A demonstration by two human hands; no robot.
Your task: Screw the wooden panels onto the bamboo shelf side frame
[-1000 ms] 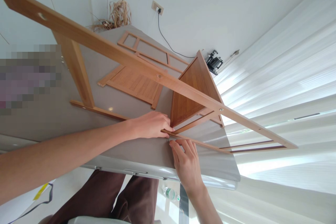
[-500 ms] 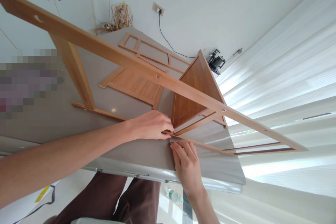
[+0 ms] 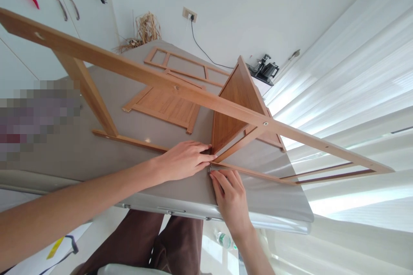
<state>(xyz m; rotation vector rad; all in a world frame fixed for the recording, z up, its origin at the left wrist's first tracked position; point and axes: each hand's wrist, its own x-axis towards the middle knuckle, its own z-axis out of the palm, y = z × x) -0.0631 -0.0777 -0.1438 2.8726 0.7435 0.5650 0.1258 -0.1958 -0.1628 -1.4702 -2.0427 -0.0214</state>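
A wooden frame (image 3: 174,88) stands on edge on the grey table, with a wooden panel (image 3: 232,94) standing upright against it. Where the frame's lower rail meets the panel, my left hand (image 3: 185,160) lies with its fingers stretched out, touching the wood. My right hand (image 3: 229,191) is just below that joint, thumb and fingers pinched on a small thin metal piece (image 3: 210,168), probably a screw. Its tip points at the rail; whether it has entered the wood I cannot tell.
Flat on the table (image 3: 135,154) lie a slatted wooden panel (image 3: 164,105) and an open wooden frame (image 3: 189,68). Dried plants (image 3: 146,28) stand at the far edge. A black appliance (image 3: 269,71) sits beyond the panel. A plastic bottle (image 3: 222,239) lies below the table.
My left hand's fingers have gone from curled around the lower rail to stretched out over the joint. My right hand stays pinched beside it. The whole view has shifted slightly.
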